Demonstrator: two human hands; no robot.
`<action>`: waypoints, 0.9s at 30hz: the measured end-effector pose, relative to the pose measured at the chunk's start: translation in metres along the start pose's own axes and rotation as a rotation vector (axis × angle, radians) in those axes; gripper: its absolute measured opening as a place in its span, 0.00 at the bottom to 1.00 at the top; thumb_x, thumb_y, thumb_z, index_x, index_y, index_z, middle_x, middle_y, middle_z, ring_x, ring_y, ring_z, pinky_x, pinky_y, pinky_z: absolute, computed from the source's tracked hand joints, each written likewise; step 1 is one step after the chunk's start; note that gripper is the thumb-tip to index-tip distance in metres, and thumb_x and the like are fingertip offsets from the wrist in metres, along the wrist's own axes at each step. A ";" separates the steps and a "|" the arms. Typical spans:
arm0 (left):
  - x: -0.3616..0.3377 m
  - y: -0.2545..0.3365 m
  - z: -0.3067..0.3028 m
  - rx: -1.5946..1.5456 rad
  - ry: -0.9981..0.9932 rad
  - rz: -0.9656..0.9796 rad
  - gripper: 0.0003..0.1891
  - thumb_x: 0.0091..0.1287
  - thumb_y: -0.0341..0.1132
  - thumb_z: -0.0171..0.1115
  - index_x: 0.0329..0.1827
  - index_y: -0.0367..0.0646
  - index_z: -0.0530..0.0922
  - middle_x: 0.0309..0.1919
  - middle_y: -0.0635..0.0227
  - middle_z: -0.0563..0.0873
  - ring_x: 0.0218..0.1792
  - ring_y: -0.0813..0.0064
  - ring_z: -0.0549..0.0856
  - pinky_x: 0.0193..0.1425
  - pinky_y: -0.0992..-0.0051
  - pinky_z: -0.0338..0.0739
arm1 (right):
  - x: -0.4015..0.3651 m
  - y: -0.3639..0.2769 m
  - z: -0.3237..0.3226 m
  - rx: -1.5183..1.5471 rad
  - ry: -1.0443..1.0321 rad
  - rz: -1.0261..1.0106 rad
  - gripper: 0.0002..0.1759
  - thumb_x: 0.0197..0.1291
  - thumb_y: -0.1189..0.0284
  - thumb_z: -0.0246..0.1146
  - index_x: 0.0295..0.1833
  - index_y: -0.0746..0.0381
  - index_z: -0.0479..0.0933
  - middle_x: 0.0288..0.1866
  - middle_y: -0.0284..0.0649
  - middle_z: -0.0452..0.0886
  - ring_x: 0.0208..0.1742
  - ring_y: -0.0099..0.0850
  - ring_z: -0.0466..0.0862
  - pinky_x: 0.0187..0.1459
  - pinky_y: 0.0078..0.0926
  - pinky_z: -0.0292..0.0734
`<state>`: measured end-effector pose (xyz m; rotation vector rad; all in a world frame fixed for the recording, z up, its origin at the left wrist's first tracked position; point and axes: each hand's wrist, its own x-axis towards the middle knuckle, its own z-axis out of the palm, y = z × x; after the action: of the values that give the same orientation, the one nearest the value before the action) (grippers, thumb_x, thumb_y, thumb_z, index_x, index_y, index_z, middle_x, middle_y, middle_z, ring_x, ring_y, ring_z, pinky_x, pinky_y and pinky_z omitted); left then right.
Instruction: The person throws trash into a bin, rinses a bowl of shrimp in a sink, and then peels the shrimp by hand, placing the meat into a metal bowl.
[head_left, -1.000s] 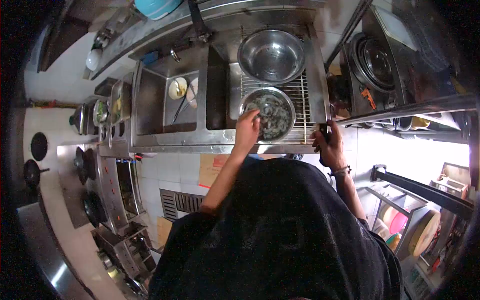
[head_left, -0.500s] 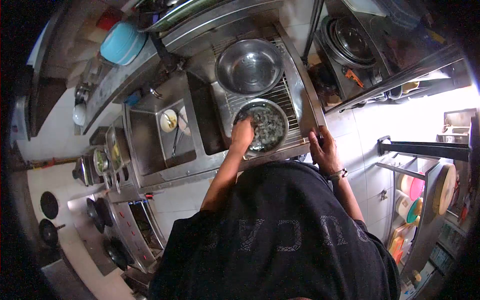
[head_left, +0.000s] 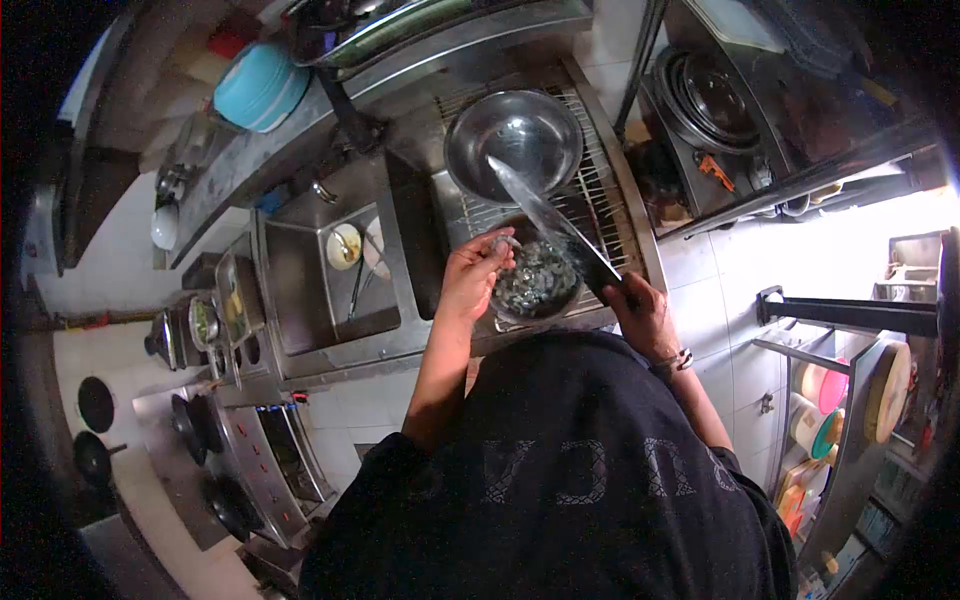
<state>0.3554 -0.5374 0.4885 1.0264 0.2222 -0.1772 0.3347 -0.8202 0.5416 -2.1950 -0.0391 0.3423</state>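
In my right hand (head_left: 645, 320) is the dark handle of a large knife (head_left: 540, 212). Its broad blade slants up and to the left, over the two metal bowls. My left hand (head_left: 472, 275) pinches a small greyish piece, apparently a shrimp (head_left: 507, 243), between thumb and fingers at the near bowl's left side. Several similar wet, grey pieces (head_left: 540, 280) fill the near metal bowl (head_left: 522, 320), partly hidden by the blade. Behind it the larger metal bowl (head_left: 475, 160) shows a shiny bare inside. Both bowls rest on a wire rack (head_left: 600, 205).
Left of the rack is a steel sink (head_left: 290, 300) holding a small pale bowl (head_left: 343, 246) and a long dark utensil. A blue container (head_left: 262, 88) stands on the ledge behind. Stacked pans (head_left: 705, 100) sit at the right; a stove (head_left: 245, 460) lies lower left.
My right hand, formerly by the counter edge, now holds the knife over the near bowl. My left hand has come up out of that bowl with a small grey piece. The view has shifted slightly.
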 end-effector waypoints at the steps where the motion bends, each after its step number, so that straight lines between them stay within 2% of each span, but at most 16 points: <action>1: 0.000 0.001 0.002 -0.001 0.010 0.009 0.15 0.66 0.29 0.65 0.55 0.36 0.80 0.43 0.65 0.85 0.38 0.78 0.83 0.45 0.76 0.79 | 0.000 -0.002 0.001 -0.001 -0.008 -0.010 0.15 0.64 0.61 0.63 0.37 0.63 0.77 0.26 0.55 0.79 0.33 0.54 0.83 0.31 0.43 0.73; 3: 0.001 -0.001 0.012 -0.105 -0.018 0.156 0.15 0.68 0.28 0.63 0.56 0.34 0.79 0.43 0.65 0.85 0.42 0.75 0.84 0.53 0.68 0.81 | 0.001 -0.007 0.001 -0.046 -0.065 0.007 0.15 0.64 0.60 0.64 0.36 0.63 0.76 0.26 0.55 0.79 0.32 0.54 0.82 0.31 0.45 0.73; 4: 0.002 0.003 0.016 -0.162 -0.025 0.163 0.13 0.68 0.26 0.62 0.55 0.35 0.79 0.40 0.64 0.86 0.43 0.72 0.85 0.59 0.60 0.80 | 0.001 -0.007 0.003 -0.045 -0.072 -0.001 0.15 0.64 0.60 0.64 0.36 0.63 0.76 0.26 0.55 0.79 0.32 0.54 0.82 0.31 0.45 0.73; 6: 0.002 0.007 0.020 -0.233 -0.005 0.189 0.13 0.67 0.25 0.62 0.54 0.36 0.79 0.39 0.64 0.86 0.43 0.72 0.85 0.58 0.60 0.80 | 0.003 -0.005 0.005 -0.026 -0.055 -0.103 0.15 0.63 0.59 0.64 0.36 0.61 0.77 0.26 0.54 0.79 0.32 0.55 0.82 0.30 0.46 0.72; 11: 0.012 -0.001 0.002 -0.352 0.022 0.166 0.12 0.66 0.25 0.63 0.52 0.39 0.79 0.38 0.64 0.87 0.44 0.70 0.86 0.58 0.60 0.81 | 0.005 -0.004 0.002 -0.049 -0.068 -0.109 0.15 0.63 0.59 0.64 0.37 0.60 0.77 0.27 0.54 0.80 0.33 0.56 0.81 0.30 0.48 0.72; 14: 0.014 -0.002 0.000 -0.325 0.066 0.160 0.16 0.66 0.24 0.62 0.56 0.38 0.77 0.41 0.63 0.86 0.43 0.70 0.85 0.59 0.59 0.79 | 0.005 -0.001 0.001 -0.058 -0.067 -0.106 0.14 0.63 0.59 0.64 0.38 0.60 0.76 0.27 0.54 0.80 0.33 0.57 0.81 0.30 0.48 0.73; 17: 0.015 0.001 0.005 -0.334 0.047 0.193 0.17 0.65 0.24 0.63 0.58 0.39 0.77 0.43 0.65 0.86 0.45 0.71 0.85 0.61 0.60 0.77 | 0.007 0.003 0.000 -0.065 -0.078 -0.089 0.14 0.63 0.59 0.64 0.39 0.59 0.76 0.27 0.54 0.80 0.34 0.57 0.81 0.31 0.48 0.73; 20: 0.016 0.009 0.016 -0.314 0.135 0.214 0.17 0.67 0.24 0.62 0.59 0.38 0.77 0.38 0.68 0.86 0.42 0.76 0.85 0.57 0.63 0.80 | 0.010 0.007 0.002 -0.061 -0.087 -0.091 0.14 0.63 0.58 0.64 0.39 0.59 0.76 0.27 0.55 0.80 0.34 0.57 0.81 0.31 0.49 0.73; 23: 0.019 0.008 0.010 -0.312 0.110 0.275 0.23 0.64 0.22 0.63 0.63 0.42 0.74 0.40 0.70 0.87 0.40 0.77 0.84 0.61 0.59 0.77 | 0.012 0.003 0.000 -0.066 -0.087 -0.103 0.15 0.63 0.58 0.64 0.38 0.59 0.76 0.27 0.55 0.80 0.35 0.58 0.81 0.31 0.50 0.73; 25: 0.019 0.010 0.009 -0.223 0.095 0.338 0.30 0.63 0.20 0.63 0.69 0.46 0.68 0.35 0.72 0.86 0.33 0.82 0.83 0.60 0.58 0.77 | 0.012 0.002 0.000 -0.076 -0.088 -0.103 0.15 0.63 0.57 0.64 0.38 0.59 0.76 0.27 0.55 0.80 0.35 0.58 0.81 0.31 0.50 0.73; 27: 0.020 0.012 0.009 -0.213 0.104 0.346 0.32 0.63 0.19 0.63 0.70 0.47 0.65 0.34 0.72 0.86 0.31 0.83 0.81 0.59 0.57 0.78 | 0.014 0.003 0.001 -0.093 -0.113 -0.097 0.16 0.63 0.58 0.64 0.36 0.60 0.75 0.27 0.55 0.80 0.34 0.58 0.80 0.31 0.50 0.73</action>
<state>0.3780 -0.5396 0.4972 0.8476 0.1512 0.2101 0.3477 -0.8190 0.5359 -2.2543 -0.2269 0.4175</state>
